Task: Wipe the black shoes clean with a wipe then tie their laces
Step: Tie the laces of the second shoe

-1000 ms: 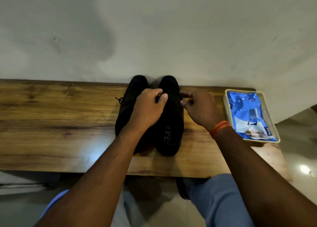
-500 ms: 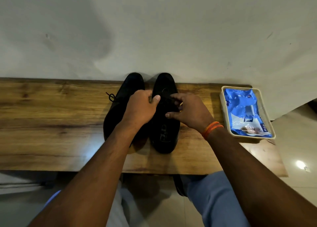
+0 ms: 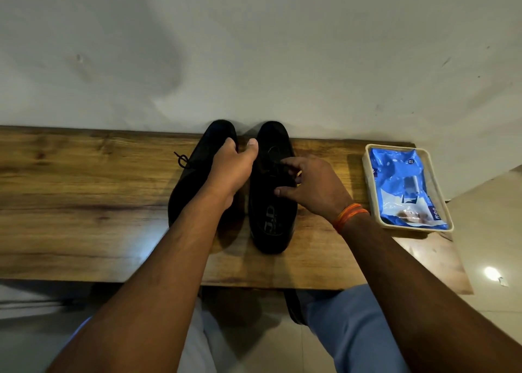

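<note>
Head view showed a wooden bench (image 3: 84, 203) against a pale wall (image 3: 254, 48), with two black shoes side by side at its far edge, toes to the wall. Left shoe (image 3: 186, 192) had a small lace bow (image 3: 182, 159) sticking out on its left side, so its tying looked done. Left hand (image 3: 231, 169) lay over that shoe, wrist low and forearm reaching in from the near left; its fingers curled round the front of the upper and the thumb stood apart, pointing at the gap between the shoes. It seemed loosely cupped on the shoe, not pinching any lace, though the palm hid what was under it. Right shoe (image 3: 271, 220) stood just beside, heel near, a logo showing inside. Its laces (image 3: 278, 165) looked loose and dark against the upper, hard to trace. Right hand (image 3: 313, 187), with orange threads on the wrist, hovered over the lacing from the right; forefinger and thumb were drawn close at the lace, seemingly pinching a strand, but I could not tell for sure. Far right, a tray (image 3: 370, 192) held a blue pack (image 3: 406, 186) of wipes, apart from the shoes. No loose wipe showed, so wiping was likely over; I judged the right shoe's knot was what remained.
</note>
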